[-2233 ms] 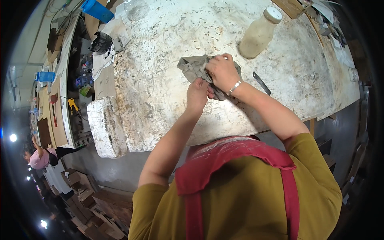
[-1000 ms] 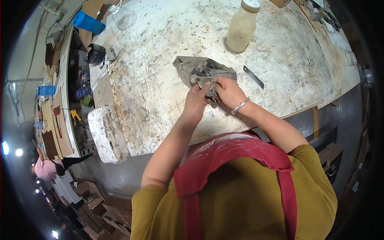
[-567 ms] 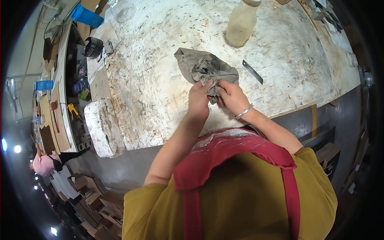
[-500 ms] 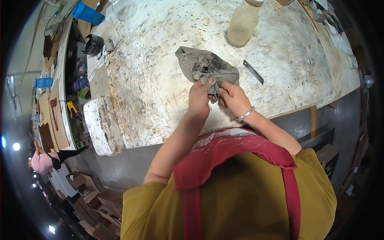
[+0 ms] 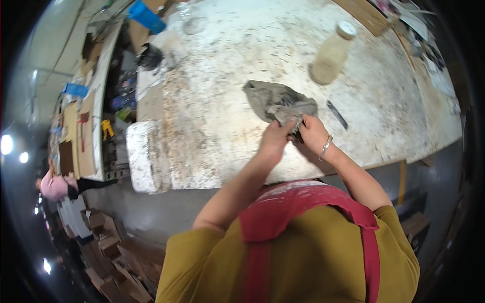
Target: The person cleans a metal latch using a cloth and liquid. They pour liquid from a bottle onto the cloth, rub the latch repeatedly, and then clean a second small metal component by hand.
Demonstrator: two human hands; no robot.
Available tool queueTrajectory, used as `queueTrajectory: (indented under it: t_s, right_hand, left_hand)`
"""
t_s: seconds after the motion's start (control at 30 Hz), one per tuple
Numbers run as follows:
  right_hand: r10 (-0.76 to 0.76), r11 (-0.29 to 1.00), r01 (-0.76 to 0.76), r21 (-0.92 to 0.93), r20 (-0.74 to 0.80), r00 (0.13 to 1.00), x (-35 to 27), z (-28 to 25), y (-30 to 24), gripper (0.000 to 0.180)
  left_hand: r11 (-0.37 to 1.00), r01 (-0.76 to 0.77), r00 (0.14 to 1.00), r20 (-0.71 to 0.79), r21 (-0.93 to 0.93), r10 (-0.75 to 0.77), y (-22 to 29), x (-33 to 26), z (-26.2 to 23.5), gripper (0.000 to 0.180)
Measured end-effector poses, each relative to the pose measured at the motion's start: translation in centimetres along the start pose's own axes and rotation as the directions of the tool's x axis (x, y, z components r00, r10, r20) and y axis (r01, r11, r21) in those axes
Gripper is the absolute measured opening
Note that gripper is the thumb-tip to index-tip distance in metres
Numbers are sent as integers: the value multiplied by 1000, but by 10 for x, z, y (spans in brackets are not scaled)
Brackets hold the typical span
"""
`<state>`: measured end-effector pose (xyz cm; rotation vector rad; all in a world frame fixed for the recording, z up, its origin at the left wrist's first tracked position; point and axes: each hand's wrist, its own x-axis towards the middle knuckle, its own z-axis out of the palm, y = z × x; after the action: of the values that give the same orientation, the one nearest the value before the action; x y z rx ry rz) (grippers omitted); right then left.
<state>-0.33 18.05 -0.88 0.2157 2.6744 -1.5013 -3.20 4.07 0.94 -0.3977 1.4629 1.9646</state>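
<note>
Both my hands grip a crumpled grey-brown cloth [image 5: 275,97] above the stained white worktable [image 5: 217,146]. My left hand [image 5: 277,137] is closed on its near left part, thumb toward the middle. Fingers bent, my right hand [image 5: 313,134] pinches the near right part, and a metal bracelet circles that wrist. Between the hands the cloth is bunched, and its far end spreads loosely away from me. Just right of the cloth lies a flat dark metal strip [image 5: 337,114], perhaps a blade. Beyond it is a cloudy jar [image 5: 331,56] with a white lid.
A worn white block [image 5: 144,156] sits at the table's left edge. Farther left are a black container [image 5: 150,56], a blue container [image 5: 146,16] and a shelf with a yellow tool [image 5: 107,129]. Cardboard boxes [image 5: 144,260] stand on the floor. Another person [image 5: 58,188] is far left.
The view has shifted, so the table appears lower and farther right. My hands still hold the cloth, whose bunched middle is now folded over and less visible.
</note>
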Motion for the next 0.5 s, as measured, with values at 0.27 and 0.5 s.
queueTrajectory:
  t_s: [0.27, 0.5]
  right_hand:
    - [-23, 999, 21, 31, 55, 998, -19, 4, -22, 18]
    - [153, 967, -181, 179, 158, 976, -55, -13, -25, 23]
  left_hand:
    - [985, 62, 974, -204, -161, -95, 3, 3, 0, 17]
    - [963, 74, 982, -148, -260, -115, -1, 7, -1, 14]
